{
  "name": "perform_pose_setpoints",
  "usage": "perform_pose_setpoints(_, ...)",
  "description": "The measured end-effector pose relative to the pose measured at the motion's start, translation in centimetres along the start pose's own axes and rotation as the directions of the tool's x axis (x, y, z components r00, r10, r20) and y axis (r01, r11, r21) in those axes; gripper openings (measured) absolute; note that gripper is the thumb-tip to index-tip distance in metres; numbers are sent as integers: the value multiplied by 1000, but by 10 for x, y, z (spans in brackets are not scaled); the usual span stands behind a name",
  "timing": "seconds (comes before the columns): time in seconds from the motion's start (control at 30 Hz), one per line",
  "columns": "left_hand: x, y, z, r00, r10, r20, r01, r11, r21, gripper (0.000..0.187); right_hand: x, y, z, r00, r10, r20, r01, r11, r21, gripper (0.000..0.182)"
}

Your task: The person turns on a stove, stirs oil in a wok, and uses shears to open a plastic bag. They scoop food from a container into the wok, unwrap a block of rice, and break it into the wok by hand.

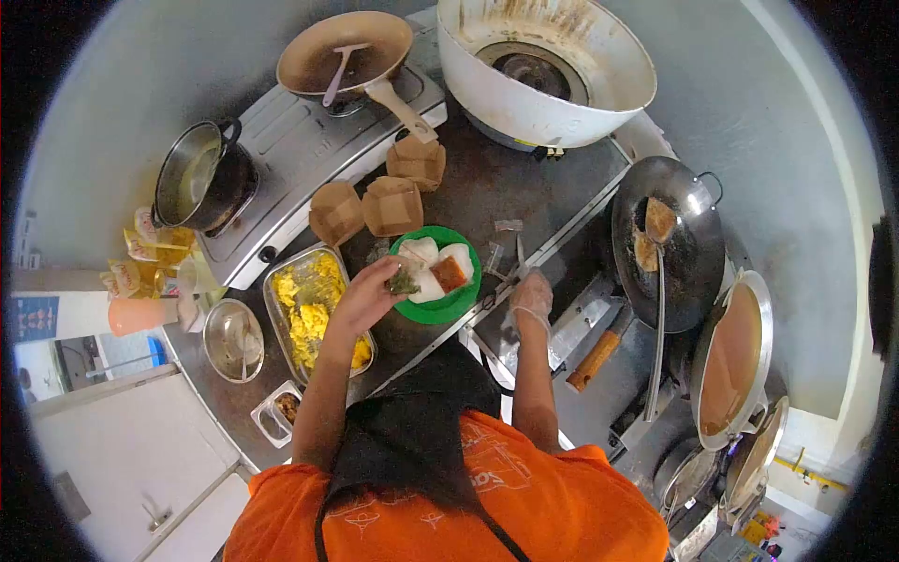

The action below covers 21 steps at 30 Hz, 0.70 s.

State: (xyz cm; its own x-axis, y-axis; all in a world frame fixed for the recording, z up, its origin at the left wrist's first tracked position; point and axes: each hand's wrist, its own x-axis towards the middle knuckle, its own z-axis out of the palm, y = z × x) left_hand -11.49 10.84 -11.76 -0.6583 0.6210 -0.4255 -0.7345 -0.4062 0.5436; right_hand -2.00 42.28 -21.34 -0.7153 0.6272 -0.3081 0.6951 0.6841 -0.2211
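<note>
My left hand (367,298) is over the left rim of a round green plate (440,312), its fingers pinched on a small bunch of green herbs (403,281). On the plate lie white rounded pieces (419,250) and a reddish-brown square piece (449,273). To the plate's right is my right hand (532,298), in a clear plastic glove with the fingers curled in. A pair of scissors (506,279) lies close by its fingertips; I cannot tell what this hand holds.
Left of the plate stands a metal tray of yellow food (309,304). Several brown paper boxes (393,206) sit behind it. A frying pan (345,51) and a pot (194,178) rest on the stove. At right are a wok (670,281), a wooden-handled cleaver (595,361) and a pan of brown liquid (732,361).
</note>
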Motion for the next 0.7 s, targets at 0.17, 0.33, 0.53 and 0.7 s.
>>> perform_pose_setpoints(0.17, -42, -26, -23, 994, 78, -70, -70, 992, 107, 27, -32, -27, -29, 998, -64, 2, 64, 997, -42, 19)
perform_pose_setpoints(0.33, -40, -80, -37, 965, 41, -259, -15, 995, 103, 25, -85, -80, -31, 891, -451, 44, 415, 850, 325, 30)
perform_pose_setpoints(0.53, -39, -66, -59, 956, 123, -266, -80, 982, 169, 38, -110, -145, -7, 776, -572, 266, 299, 705, 643, 34)
perform_pose_setpoints(0.7, -86, -10, -20, 855, 188, -483, 188, 757, 626, 64, -88, -196, 64, 834, -549, 49, 432, 705, 562, 27)
